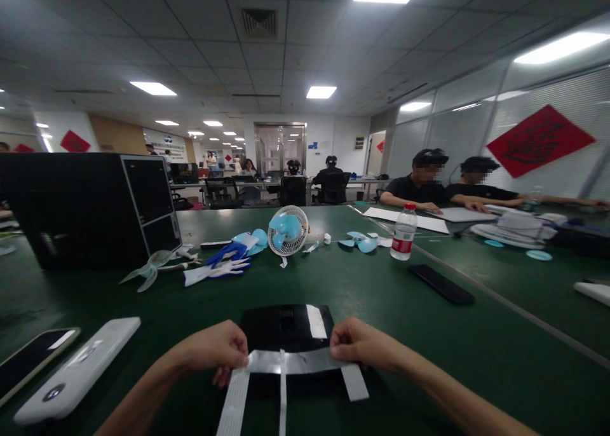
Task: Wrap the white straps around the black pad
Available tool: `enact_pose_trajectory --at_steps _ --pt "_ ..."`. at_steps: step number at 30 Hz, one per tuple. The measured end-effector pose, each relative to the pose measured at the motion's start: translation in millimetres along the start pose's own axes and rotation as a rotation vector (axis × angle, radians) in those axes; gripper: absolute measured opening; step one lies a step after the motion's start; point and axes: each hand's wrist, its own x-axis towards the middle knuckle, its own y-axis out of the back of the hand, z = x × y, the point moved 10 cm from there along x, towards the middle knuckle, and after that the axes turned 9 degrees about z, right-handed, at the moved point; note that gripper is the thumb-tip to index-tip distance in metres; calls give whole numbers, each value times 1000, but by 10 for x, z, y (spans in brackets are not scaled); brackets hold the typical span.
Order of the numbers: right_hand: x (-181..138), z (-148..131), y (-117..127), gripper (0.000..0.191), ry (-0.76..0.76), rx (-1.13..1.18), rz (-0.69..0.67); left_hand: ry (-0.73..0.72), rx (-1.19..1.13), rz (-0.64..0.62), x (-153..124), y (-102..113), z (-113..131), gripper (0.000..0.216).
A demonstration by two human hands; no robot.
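Strip [314,361] runs btwn L hand [225,347] & R hand [355,344].

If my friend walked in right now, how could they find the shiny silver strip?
Find the big green table, then the black object at its near side. Between the left hand and right hand stretches the silver strip. It runs side to side, while the white strips beside it point toward you.

Silver strip [314,362] — crosswise (flat, shiny)
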Motion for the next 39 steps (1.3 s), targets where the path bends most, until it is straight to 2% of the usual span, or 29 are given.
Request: enact_pose_trajectory --at_steps 5,16,20,22,25,28,31,35,39 --pt "47 -14 14 22 62 -154 100 8 99 36 51 1 -44 20" --pt "41 -37 54 20 103 -296 193 -34 259 143 41 88 -83 22" --pt "15 -64 96 25 94 -366 246 -223 398 232 -48 92 183 20" --pt "0 -96 74 22 116 -366 231 -352 415 193 -112 -22 352 23" --pt "-31 -171 1 15 176 -348 174 -464 407 110 -180 -193 498 35" --pt "-85 -305 -62 17 242 -367 167 -468 418 91 -181 -245 514 39" --pt "-174 -567 -219 24 389 -410 162 -466 463 86 -161 -258 497 44" --pt "-302 -911 -620 38 659 -484 52 -513 535 75 -129 -300 494 48" --pt "-265 -939 -796 51 684 -547 35 -567 542 88 -101 -319 506 48"
